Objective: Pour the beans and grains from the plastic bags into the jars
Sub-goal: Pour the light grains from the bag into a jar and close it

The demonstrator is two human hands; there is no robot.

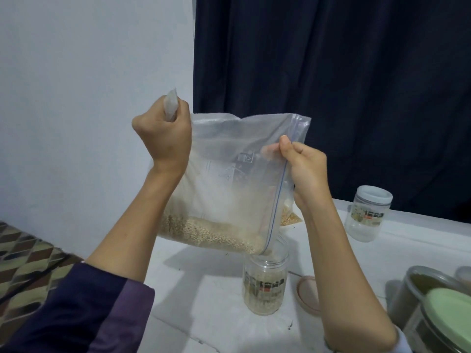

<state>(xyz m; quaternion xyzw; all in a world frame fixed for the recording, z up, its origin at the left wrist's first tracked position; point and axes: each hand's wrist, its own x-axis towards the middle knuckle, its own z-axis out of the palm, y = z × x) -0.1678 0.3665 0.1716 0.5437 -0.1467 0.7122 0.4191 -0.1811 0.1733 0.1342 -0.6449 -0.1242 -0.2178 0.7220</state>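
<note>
A clear zip bag (229,179) of pale grains hangs tilted above an open clear jar (266,281) on the white table. My left hand (163,133) grips the bag's bottom corner, lifted high. My right hand (303,164) pinches the blue-lined zip edge. The bag's lower open corner sits right at the jar's mouth, and grains lie piled along the bag's low side. The jar holds grains up to about half its height.
A pinkish lid (307,294) lies right of the jar. A closed white-lidded jar (367,215) stands at the back right. Jars with green contents and a green lid (448,304) crowd the right front. Another bag of yellow grain (289,215) lies behind. White table (204,289); dark curtain beyond.
</note>
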